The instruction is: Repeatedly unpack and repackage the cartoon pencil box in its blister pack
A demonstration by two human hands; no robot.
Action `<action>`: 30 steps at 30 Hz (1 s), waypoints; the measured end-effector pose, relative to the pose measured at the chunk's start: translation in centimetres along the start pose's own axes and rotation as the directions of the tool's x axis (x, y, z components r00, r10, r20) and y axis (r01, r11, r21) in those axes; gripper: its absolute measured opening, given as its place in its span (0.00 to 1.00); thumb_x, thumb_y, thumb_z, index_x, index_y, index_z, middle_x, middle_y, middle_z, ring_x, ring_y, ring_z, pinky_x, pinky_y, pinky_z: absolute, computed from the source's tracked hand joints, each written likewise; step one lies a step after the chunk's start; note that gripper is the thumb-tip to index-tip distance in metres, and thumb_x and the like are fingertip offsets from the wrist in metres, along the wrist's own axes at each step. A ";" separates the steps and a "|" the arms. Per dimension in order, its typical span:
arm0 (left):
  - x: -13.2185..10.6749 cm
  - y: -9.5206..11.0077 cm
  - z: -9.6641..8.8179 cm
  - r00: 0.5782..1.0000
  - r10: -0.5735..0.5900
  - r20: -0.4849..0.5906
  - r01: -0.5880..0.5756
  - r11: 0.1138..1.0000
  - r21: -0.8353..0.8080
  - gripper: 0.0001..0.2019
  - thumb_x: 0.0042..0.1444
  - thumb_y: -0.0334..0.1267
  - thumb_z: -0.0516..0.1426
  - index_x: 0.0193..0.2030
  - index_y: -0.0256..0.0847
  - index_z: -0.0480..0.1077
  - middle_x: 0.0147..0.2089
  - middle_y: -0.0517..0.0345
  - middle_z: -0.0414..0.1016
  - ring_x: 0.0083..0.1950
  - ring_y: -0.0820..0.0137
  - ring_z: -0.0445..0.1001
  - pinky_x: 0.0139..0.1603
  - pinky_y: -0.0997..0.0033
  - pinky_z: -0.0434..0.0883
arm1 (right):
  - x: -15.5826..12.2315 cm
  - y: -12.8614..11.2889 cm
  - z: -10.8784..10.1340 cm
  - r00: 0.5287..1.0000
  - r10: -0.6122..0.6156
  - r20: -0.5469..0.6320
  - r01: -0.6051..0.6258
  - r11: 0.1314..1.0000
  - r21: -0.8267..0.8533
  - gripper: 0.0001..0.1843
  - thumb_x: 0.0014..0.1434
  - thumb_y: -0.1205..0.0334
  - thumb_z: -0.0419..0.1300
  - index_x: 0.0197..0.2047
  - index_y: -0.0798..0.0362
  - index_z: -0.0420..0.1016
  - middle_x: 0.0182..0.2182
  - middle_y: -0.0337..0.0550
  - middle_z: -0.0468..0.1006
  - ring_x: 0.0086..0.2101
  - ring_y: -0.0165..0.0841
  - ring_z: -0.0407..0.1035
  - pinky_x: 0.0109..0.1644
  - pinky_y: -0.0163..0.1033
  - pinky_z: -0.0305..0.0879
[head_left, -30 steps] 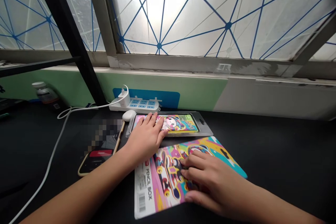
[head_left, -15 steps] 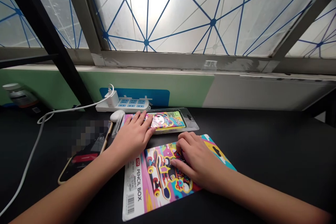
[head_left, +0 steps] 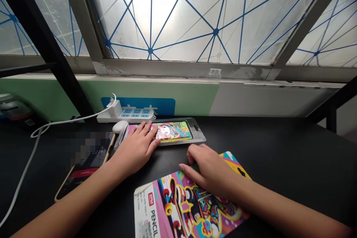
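Observation:
My left hand (head_left: 139, 150) lies flat with fingers spread on a clear plastic blister pack (head_left: 199, 134). Inside the pack is a colourful pencil box (head_left: 178, 130) with a white cartoon character on it. My right hand (head_left: 210, 167) is at the far edge of a bright printed backing card (head_left: 189, 208), its fingers curled over that edge and the thumb bent in close to them. The card shows a skateboard design and the word PENCIL on its white strip. Its near end runs out of view, and my right hand and forearm cover part of it.
Left of the pack are a white rounded object (head_left: 120, 126) and a phone (head_left: 83, 171). A white power strip (head_left: 126, 115) with a plugged-in charger stands by the wall, its white cable (head_left: 23, 182) running left. A bottle (head_left: 15, 109) stands at far left.
My right hand has drawn the backing card towards me, away from the blister pack. My left hand stays on the pack. The whole view has shifted slightly.

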State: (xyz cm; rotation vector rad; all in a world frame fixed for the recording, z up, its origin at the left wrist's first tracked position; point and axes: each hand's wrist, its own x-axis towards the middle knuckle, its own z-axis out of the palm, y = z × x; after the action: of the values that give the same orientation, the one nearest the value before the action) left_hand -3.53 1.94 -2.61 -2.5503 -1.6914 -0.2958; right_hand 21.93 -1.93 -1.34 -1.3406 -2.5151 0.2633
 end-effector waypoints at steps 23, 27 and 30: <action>-1.5 3.2 -1.2 0.973 0.159 -0.170 -0.170 0.984 -0.051 0.15 0.69 0.47 0.51 0.51 0.43 0.74 0.63 0.48 0.73 0.61 0.52 0.71 0.59 0.47 0.67 | -1.2 10.4 -5.0 0.924 0.275 0.266 -0.353 0.881 0.315 0.27 0.58 0.35 0.59 0.45 0.50 0.77 0.35 0.42 0.78 0.34 0.38 0.69 0.35 0.39 0.63; -1.5 3.1 -1.0 0.974 0.163 -0.158 -0.171 0.984 -0.039 0.16 0.69 0.47 0.50 0.53 0.43 0.73 0.63 0.48 0.73 0.62 0.52 0.70 0.59 0.48 0.68 | -1.1 10.6 -5.0 0.908 0.277 0.316 -0.380 0.862 0.336 0.27 0.57 0.34 0.60 0.41 0.50 0.77 0.33 0.41 0.78 0.32 0.36 0.69 0.32 0.37 0.61; -1.4 3.1 -0.9 0.973 0.175 -0.151 -0.182 0.983 -0.029 0.17 0.69 0.48 0.50 0.53 0.43 0.73 0.63 0.47 0.72 0.62 0.52 0.70 0.59 0.48 0.67 | -1.2 12.0 -5.7 0.882 0.296 0.367 -0.419 0.851 0.318 0.27 0.57 0.33 0.61 0.41 0.51 0.78 0.34 0.41 0.79 0.33 0.37 0.70 0.32 0.37 0.61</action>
State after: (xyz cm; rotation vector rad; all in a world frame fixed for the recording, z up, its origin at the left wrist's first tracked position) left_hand -1.37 -0.71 -1.90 -2.6143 -1.4090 -0.5001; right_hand 33.79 3.86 0.37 -1.6901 -2.2301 1.0710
